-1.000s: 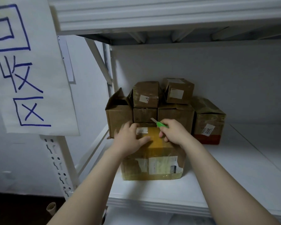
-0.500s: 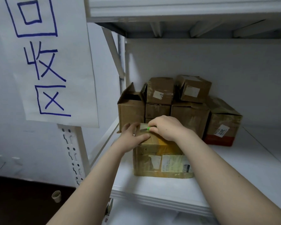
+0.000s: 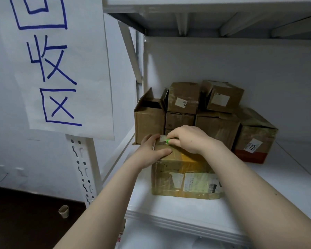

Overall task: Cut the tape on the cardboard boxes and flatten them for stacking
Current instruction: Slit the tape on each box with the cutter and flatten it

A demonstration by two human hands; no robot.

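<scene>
The box [image 3: 185, 178] has the shelf [image 3: 169, 211] under it and a stack [image 3: 215, 123] just behind. On its top-left corner the left hand [image 3: 151, 151] presses, fingers spread. The right hand [image 3: 188, 139] curls round a cutter [image 3: 168, 141] (green, blade at its far top edge).

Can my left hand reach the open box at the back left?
Probably yes: the open box stands behind the left hand, nothing between, but that hand steadies the front box under the green cutter in the right hand.
</scene>
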